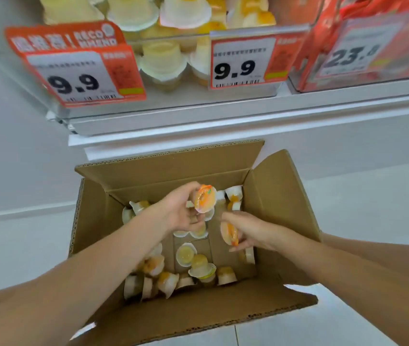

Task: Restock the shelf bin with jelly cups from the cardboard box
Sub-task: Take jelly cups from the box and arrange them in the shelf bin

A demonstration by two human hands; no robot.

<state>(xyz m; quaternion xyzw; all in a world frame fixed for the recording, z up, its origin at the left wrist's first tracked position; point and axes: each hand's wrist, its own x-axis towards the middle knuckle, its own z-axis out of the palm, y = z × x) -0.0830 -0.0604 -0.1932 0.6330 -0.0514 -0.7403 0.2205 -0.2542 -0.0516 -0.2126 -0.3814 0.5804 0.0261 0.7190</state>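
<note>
Two hands' fingers each pinch a jelly cup over the cardboard box (280, 196): left hand (181, 211) cup (204, 198) lid toward camera, right hand (250, 231) cup (229, 233) lid leftward

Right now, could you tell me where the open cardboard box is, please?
In the head view the cardboard box sits on the pale floor at bottom centre, directly below the shelf bin of jelly cups, with both hands inside it.

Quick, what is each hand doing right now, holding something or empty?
Left hand: fingers curled round a jelly cup with an orange lid, above the cardboard box.
Right hand: holding another jelly cup.
</note>
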